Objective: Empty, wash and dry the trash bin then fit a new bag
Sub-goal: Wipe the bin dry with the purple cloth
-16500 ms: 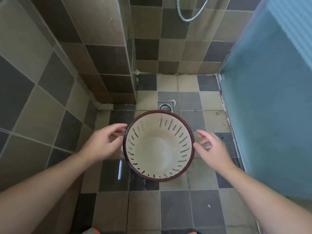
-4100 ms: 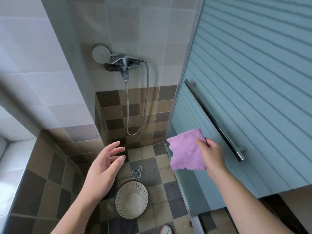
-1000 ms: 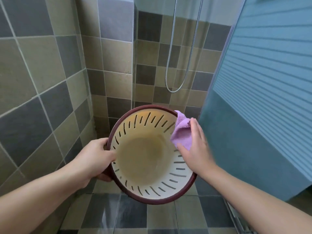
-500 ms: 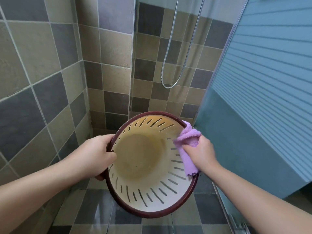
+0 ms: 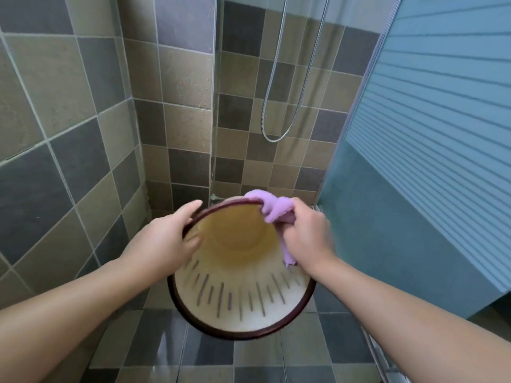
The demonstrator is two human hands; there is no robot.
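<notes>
Two hands share the work: your left hand [image 5: 166,239] grips the dark rim of the slotted plastic trash bin [image 5: 240,297], held tilted above the tiled floor [image 5: 154,352], while your right hand [image 5: 307,236] pinches a purple cloth [image 5: 272,208] bunched over the far rim. Judge the bin light, stiff and probably slick when wet, so hold it at the rim, not the thin slotted wall.

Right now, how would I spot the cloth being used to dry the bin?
Start at the blue ribbed shower door on the right and look down to the round cream bin with the dark red rim. The cloth is bunched over its far rim, gripped by the right hand. It is the only purple, fluffy thing here.
</notes>
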